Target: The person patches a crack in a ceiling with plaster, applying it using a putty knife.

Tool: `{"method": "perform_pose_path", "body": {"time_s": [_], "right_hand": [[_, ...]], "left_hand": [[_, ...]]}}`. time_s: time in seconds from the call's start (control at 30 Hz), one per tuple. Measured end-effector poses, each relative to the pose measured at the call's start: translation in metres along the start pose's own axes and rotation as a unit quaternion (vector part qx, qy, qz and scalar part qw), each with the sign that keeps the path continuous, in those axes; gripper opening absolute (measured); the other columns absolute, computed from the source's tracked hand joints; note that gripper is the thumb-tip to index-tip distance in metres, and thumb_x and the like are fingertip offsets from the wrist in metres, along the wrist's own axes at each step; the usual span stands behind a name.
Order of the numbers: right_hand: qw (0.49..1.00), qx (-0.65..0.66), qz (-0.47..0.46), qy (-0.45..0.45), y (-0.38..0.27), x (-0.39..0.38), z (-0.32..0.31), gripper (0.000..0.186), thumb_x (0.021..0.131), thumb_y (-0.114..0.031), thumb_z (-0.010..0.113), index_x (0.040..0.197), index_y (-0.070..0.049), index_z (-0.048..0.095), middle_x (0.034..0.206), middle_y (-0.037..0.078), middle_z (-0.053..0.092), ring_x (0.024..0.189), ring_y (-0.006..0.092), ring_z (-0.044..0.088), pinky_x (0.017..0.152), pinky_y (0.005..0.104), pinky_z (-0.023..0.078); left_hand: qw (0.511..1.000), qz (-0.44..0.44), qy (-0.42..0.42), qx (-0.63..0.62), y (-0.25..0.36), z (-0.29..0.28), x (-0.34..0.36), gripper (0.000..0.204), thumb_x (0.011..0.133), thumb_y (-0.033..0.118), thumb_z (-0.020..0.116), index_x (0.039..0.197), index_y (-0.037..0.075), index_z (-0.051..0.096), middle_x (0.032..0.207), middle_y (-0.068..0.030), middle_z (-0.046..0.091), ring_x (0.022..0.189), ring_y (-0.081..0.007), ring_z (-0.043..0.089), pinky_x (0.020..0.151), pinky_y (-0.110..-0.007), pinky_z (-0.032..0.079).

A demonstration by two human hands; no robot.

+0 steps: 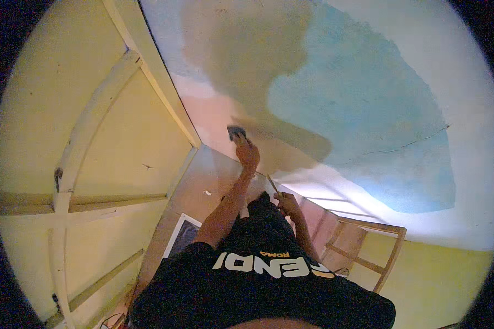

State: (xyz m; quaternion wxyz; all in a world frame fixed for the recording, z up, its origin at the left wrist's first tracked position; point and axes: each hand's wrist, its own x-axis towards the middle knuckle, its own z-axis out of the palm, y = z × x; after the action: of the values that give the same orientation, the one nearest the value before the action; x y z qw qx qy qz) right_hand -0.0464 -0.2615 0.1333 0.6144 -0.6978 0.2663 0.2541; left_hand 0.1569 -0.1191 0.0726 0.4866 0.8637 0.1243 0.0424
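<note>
Left hand (247, 152) presses dark pad (236, 131) against rough wall (368, 93).

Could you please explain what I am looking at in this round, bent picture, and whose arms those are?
There is no machine here. The one picture comes from a wide fisheye camera worn on a person's head, looking down, so straight edges bend near the rim. The two bare arms rising from the black shirt are the wearer's own. The left hand presses a small dark tool, perhaps a scraper or sanding pad, against a wall patched in blue, tan and white. The right hand holds a thin stick-like handle. A wooden frame stands lower right; a pale yellow panelled door is left.
</note>
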Motion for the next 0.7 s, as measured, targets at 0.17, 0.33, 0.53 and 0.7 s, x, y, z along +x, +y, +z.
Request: {"method": "perform_pose_path", "body": {"time_s": [0.17,0.33,0.53,0.7], "right_hand": [[0.996,-0.061,-0.055,0.045,0.026,-0.004,-0.006,0.045,0.091,-0.044,0.052,0.1,-0.001,0.061,0.056,0.002,0.05,0.042,0.01,0.045,0.038,0.0248,0.034],[0.998,-0.045,0.022,0.034,0.036,-0.015,-0.01,0.045,0.094,-0.041,0.046,0.104,0.001,0.061,0.058,0.005,0.055,0.045,0.0113,0.049,0.043,0.0261,0.038],[0.998,-0.055,-0.028,-0.001,0.008,-0.008,0.014,0.045,0.093,-0.041,0.05,0.104,0.0,0.062,0.056,0.004,0.054,0.042,0.012,0.047,0.041,0.0271,0.037],[0.994,-0.084,0.003,0.067,0.044,0.002,-0.037,0.044,0.091,-0.042,0.053,0.102,0.0,0.062,0.054,0.003,0.051,0.041,0.0118,0.046,0.039,0.027,0.035]], "left_hand": [[0.954,0.28,0.107,-0.015,0.088,-0.042,0.017,0.067,0.079,-0.005,0.047,0.14,-0.007,0.02,0.145,-0.0335,0.012,0.134,-0.0451,0.019,0.109,-0.044,0.025],[0.956,0.283,0.049,-0.056,0.084,-0.031,0.002,0.072,0.074,-0.011,0.045,0.14,-0.009,0.017,0.14,-0.0365,0.023,0.127,-0.0467,0.033,0.097,-0.047,0.04],[0.987,0.05,0.153,-0.016,-0.06,-0.028,0.049,0.076,0.069,-0.009,0.045,0.141,0.003,0.026,0.097,-0.0266,0.062,0.063,-0.0365,0.059,0.056,-0.05,0.044],[0.944,0.204,0.21,-0.154,0.135,-0.06,0.04,0.063,0.076,-0.01,0.041,0.137,-0.01,0.025,0.131,-0.0353,0.039,0.121,-0.0419,0.044,0.101,-0.042,0.037]]}}
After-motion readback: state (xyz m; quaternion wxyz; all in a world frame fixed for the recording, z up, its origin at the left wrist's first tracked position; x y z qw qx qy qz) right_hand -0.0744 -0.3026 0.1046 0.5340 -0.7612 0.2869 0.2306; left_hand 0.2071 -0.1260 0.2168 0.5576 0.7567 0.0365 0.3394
